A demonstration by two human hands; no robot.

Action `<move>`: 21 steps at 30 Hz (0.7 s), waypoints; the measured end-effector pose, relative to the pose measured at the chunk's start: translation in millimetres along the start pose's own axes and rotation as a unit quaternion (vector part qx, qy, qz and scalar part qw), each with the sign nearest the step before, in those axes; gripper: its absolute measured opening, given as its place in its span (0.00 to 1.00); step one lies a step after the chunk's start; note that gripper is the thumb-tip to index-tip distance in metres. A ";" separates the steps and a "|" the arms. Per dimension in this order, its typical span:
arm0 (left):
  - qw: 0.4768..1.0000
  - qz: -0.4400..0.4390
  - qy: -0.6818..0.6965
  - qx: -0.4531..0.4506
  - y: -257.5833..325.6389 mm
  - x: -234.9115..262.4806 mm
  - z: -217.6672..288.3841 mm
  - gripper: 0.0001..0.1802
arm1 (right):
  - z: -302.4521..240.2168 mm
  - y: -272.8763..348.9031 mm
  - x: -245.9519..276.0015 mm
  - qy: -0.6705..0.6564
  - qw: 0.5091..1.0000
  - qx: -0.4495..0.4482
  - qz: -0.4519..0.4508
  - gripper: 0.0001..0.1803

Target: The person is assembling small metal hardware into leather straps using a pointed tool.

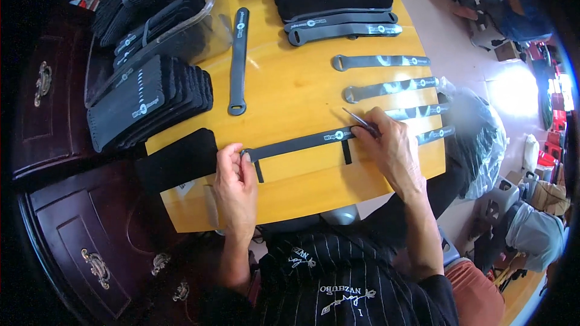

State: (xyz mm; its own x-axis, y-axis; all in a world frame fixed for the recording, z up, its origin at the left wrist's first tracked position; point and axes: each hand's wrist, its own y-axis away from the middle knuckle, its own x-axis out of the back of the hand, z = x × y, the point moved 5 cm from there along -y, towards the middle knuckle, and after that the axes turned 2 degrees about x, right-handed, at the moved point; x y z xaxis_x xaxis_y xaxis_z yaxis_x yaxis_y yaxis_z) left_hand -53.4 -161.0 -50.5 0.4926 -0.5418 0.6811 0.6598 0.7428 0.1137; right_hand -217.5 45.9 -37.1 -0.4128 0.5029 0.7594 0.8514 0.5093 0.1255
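Note:
A long black storage strap (pixel 299 145) with white print lies across the near part of the yellow table. Its left end is pinched between the thumb and fingers of my left hand (pixel 235 184). My right hand (pixel 393 148) rests over the strap's right part and grips a slim pointed metal tool (pixel 357 119), whose tip points up and left. Whether it is tweezers or another tool I cannot tell. Two short black strips (pixel 347 152) stick out below the strap. To the right of my left hand, the strap's end hole is hidden by my fingers.
Several straps with ring ends (pixel 386 61) lie spaced along the right edge. One strap (pixel 239 63) stands lengthwise near the middle. Stacks of black straps (pixel 335 0), a stack of wider black pieces (pixel 151 99) and a clear plastic bin (pixel 208 39) line the far and left sides.

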 end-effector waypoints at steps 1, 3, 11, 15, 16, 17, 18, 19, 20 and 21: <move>1.000 0.006 0.008 -0.015 0.6 -1.0 -3.1 0.09 | -0.7 0.5 -0.5 0.002 1.000 0.000 0.005 0.11; 0.998 0.019 0.005 -0.052 0.0 -2.1 -3.4 0.07 | -0.2 0.3 0.1 0.009 1.000 -0.003 -0.001 0.11; 0.994 0.014 -0.064 -0.085 -1.5 -3.0 4.0 0.07 | -3.8 0.3 0.9 0.035 0.999 -0.006 0.006 0.11; 0.991 0.020 -0.086 -0.097 0.4 -2.5 1.9 0.07 | -3.4 0.2 -1.0 0.041 0.999 -0.022 0.000 0.11; 0.991 0.020 -0.085 -0.100 1.2 -2.2 3.6 0.06 | -3.4 0.5 -0.2 0.037 0.999 -0.021 -0.002 0.11; 0.991 0.021 -0.084 -0.103 1.8 -1.8 4.3 0.06 | -3.3 0.9 0.6 0.033 0.999 -0.020 -0.004 0.11; 0.991 0.026 -0.075 -0.108 2.4 -1.7 4.0 0.06 | -2.0 1.2 0.7 0.033 0.999 -0.021 0.000 0.11; 0.991 0.031 -0.064 -0.112 3.4 -1.3 4.3 0.06 | -1.0 1.3 0.2 0.032 0.999 -0.014 0.004 0.11; 0.991 0.030 -0.063 -0.116 5.3 -0.6 5.0 0.06 | 0.1 1.2 0.1 0.031 0.999 -0.007 0.009 0.11; 0.991 0.037 -0.054 -0.117 8.5 1.0 5.1 0.05 | 2.1 1.7 0.0 0.033 0.999 -0.011 0.012 0.11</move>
State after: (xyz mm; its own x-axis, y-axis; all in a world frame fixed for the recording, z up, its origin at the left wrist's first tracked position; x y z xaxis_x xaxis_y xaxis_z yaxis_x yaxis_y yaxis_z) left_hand -50.1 -153.2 -45.2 0.4884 -0.4346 0.7567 0.7441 0.6604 -0.1010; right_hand -216.7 48.2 -38.2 -0.3697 0.4669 0.8033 0.8679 0.4821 0.1193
